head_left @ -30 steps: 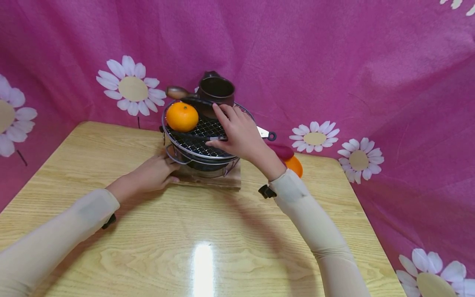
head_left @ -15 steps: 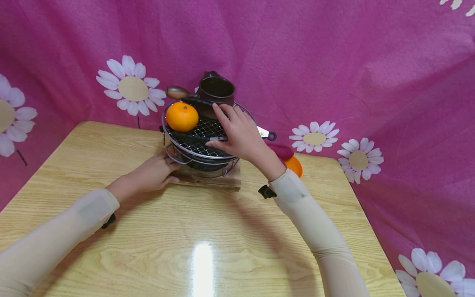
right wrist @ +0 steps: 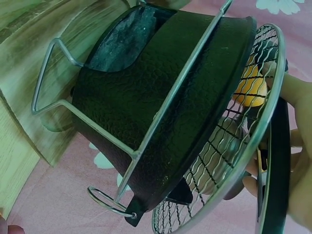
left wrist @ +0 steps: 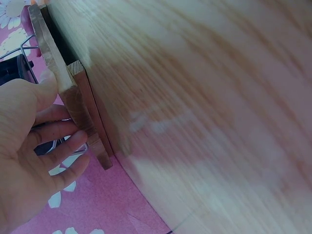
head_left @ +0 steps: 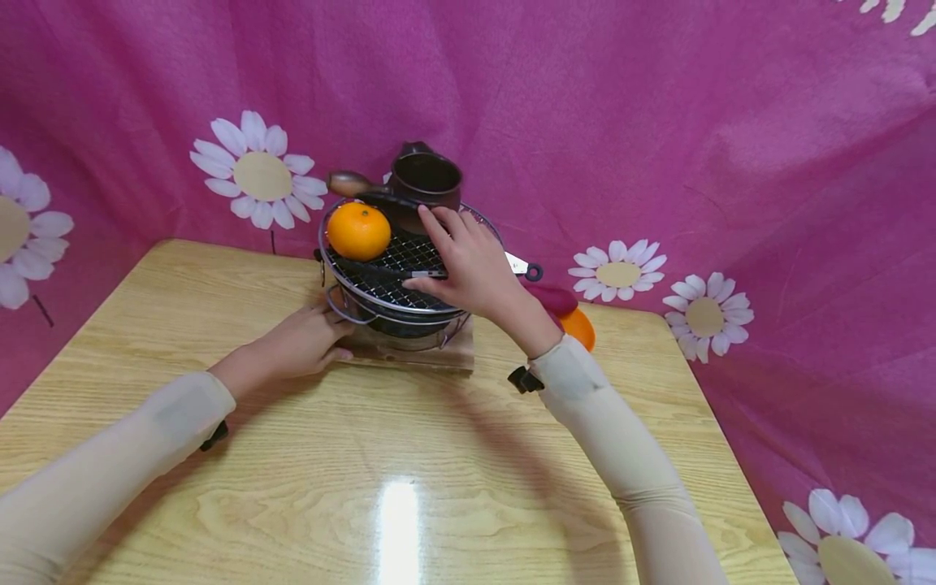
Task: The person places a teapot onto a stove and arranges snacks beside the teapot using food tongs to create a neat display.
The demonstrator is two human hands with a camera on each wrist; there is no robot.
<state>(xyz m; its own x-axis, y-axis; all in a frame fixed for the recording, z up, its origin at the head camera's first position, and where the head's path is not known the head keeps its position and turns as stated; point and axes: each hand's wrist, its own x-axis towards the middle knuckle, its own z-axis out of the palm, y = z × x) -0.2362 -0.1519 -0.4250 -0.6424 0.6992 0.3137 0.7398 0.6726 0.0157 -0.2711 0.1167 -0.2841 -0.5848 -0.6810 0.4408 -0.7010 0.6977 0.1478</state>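
My right hand (head_left: 475,260) reaches over a tabletop charcoal grill (right wrist: 156,107) and grips black tongs (head_left: 369,269), thumb on the near arm, fingertips at the far one. An orange (head_left: 360,231) sits on the wire rack (head_left: 409,253), with the tongs' arms on either side of it. Behind the fingers stands a dark brown side-handled pot (head_left: 427,195), its wooden handle pointing left. The left hand (head_left: 303,341) grips the left front corner of the wooden stand (left wrist: 78,105) under the grill; its thumb and fingertips show against the wood in the left wrist view.
A dark red item (head_left: 557,300) and a flat orange thing (head_left: 580,327) lie right of the grill, partly hidden by the right forearm. The light wooden table (head_left: 307,487) meets a pink daisy-patterned cloth (head_left: 512,97) at its back and sides. Wire handles (head_left: 340,309) stick out from the grill.
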